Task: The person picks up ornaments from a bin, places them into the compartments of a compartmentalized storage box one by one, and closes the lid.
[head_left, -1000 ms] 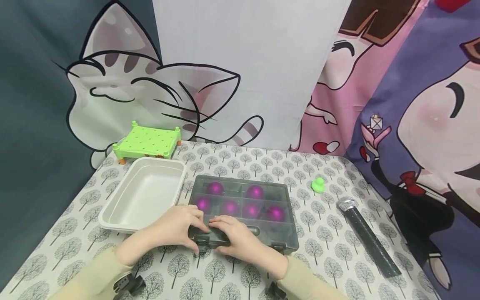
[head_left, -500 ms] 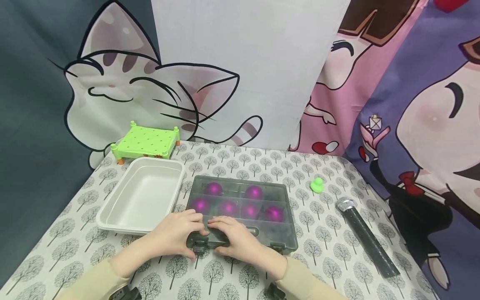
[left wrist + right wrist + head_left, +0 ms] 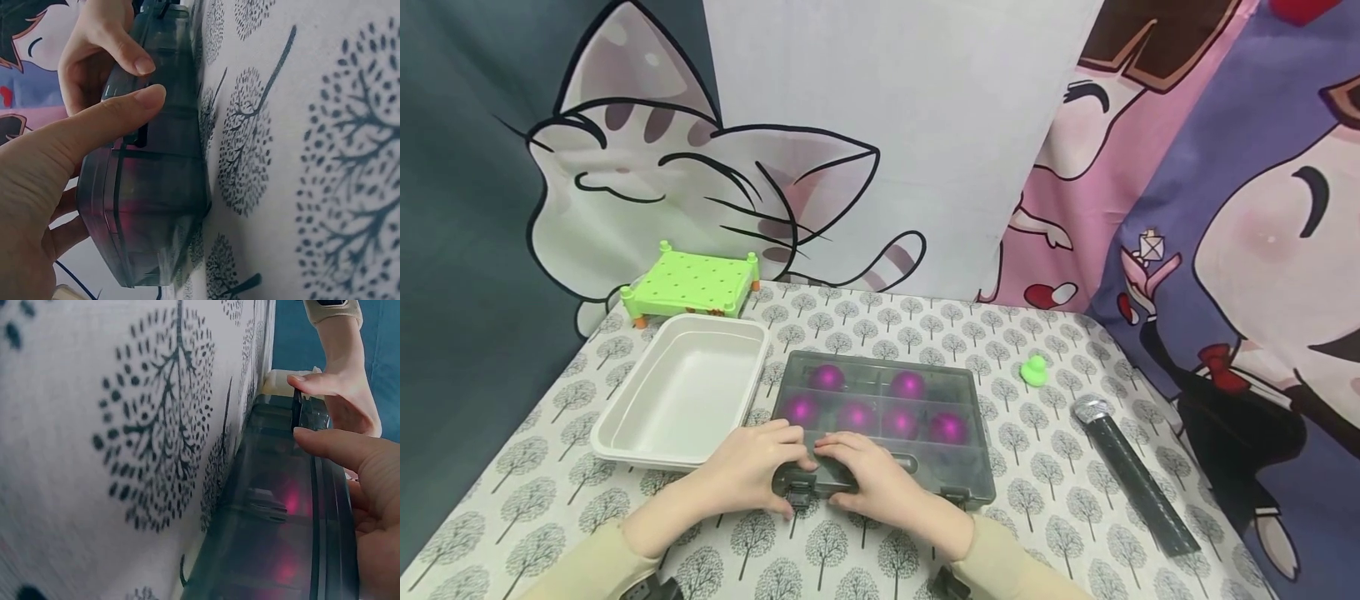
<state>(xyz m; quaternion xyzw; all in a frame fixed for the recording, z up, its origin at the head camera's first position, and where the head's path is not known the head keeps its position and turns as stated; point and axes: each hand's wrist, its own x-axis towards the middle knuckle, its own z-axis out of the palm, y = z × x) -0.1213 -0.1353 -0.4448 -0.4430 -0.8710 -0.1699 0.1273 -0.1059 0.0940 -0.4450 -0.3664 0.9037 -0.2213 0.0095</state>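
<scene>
A grey see-through compartment box (image 3: 887, 442) lies on the table with its lid down and several purple balls (image 3: 912, 384) inside. At its front left corner, my left hand (image 3: 752, 467) holds the edge, fingers over the lid and thumb down at the front by the left latch (image 3: 800, 490). Just right of that latch, my right hand (image 3: 880, 479) grips the same edge, fingers on top and thumb against the front. In the right wrist view, the dark latch (image 3: 297, 410) stands between the two thumbs. The right latch (image 3: 955, 493) is untouched.
A white basin (image 3: 692, 392) stands left of the box, with a green toy bed (image 3: 692, 283) behind it. To the right are a small green rubber duck (image 3: 1034, 371) and a black microphone (image 3: 1138, 475). Printed curtains hang behind the table.
My left hand has shifted slightly down toward the table's front, its thumb a little lower by the latch. My right hand and the box look the same.
</scene>
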